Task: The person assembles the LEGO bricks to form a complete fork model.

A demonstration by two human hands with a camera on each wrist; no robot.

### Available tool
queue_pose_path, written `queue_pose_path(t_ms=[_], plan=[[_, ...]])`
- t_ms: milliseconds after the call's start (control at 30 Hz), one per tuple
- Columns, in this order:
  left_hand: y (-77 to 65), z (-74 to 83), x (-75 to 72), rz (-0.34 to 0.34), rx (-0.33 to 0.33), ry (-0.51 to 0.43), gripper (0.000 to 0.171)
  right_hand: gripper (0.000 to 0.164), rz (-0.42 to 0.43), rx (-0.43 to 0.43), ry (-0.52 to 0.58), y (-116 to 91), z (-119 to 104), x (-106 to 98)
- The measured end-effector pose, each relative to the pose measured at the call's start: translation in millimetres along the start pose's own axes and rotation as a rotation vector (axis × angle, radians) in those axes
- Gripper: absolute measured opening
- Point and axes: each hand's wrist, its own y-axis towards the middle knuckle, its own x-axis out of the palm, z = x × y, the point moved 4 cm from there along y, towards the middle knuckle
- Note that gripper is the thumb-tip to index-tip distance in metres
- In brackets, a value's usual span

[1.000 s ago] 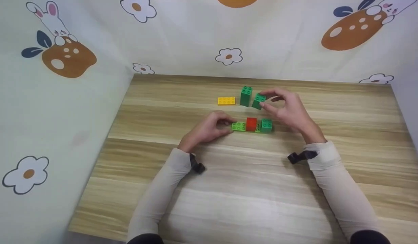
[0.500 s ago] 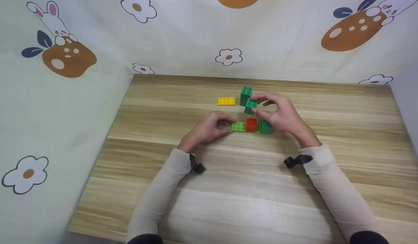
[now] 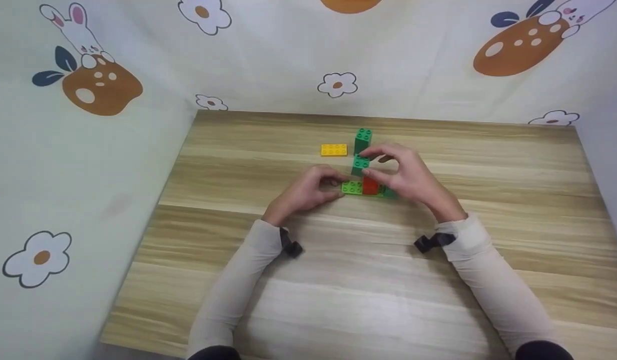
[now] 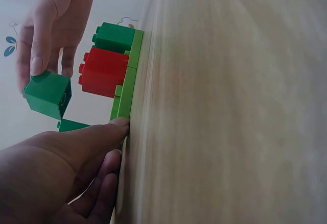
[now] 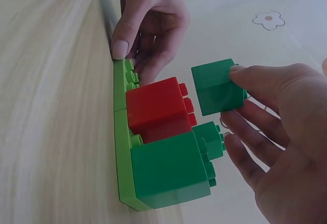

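At head-frame centre we have the red block (image 3: 370, 187) and green block (image 5: 171, 170) seated on the lime base (image 3: 351, 188), left hand (image 3: 311, 189) pinching its end, right hand (image 3: 409, 172) holding an unplaced green cube (image 5: 217, 89).

Head view: right hand (image 3: 401, 172) covers much of the green end block (image 3: 391, 193); held green block (image 3: 359, 164) masks the tall green block's (image 3: 363, 141) foot. Left wrist: left hand (image 4: 56, 157), cropped left and below, hides the lime base's (image 4: 125, 94) near end. Wall rabbit (image 3: 583, 7), upper right: I get no more than the lower part, top cropped.
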Motion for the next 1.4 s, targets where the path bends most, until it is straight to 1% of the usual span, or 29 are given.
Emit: queue_pose_path(t_ms=[267,467,567,767,1033,1400], plan=[[0.3,0.4,0.5,-0.006,0.015,-0.023,0.035,0.032,-0.03,0.006,0.005,-0.5,-1.4,5.4],[1.3,-1.9,0.2,0.008,0.035,0.007,0.033,0.029,-0.063,0.03,0.007,-1.4,1.0,13.5],[1.3,-2.3,0.3,0.009,0.045,0.003,0.033,0.028,-0.088,0.046,0.008,-2.1,2.3,18.5],[2.2,-2.3,0.3,0.001,0.061,-0.013,0.032,0.029,-0.117,0.04,0.0,-1.9,2.5,25.2],[1.9,-2.4,-0.3,-0.003,0.046,-0.005,0.031,0.032,-0.15,0.043,-0.048,-2.6,4.7,30.4],[2.2,-1.9,-0.3,-0.006,0.042,-0.013,0.034,0.032,-0.164,0.017,-0.086,-2.4,4.4,32.4]])
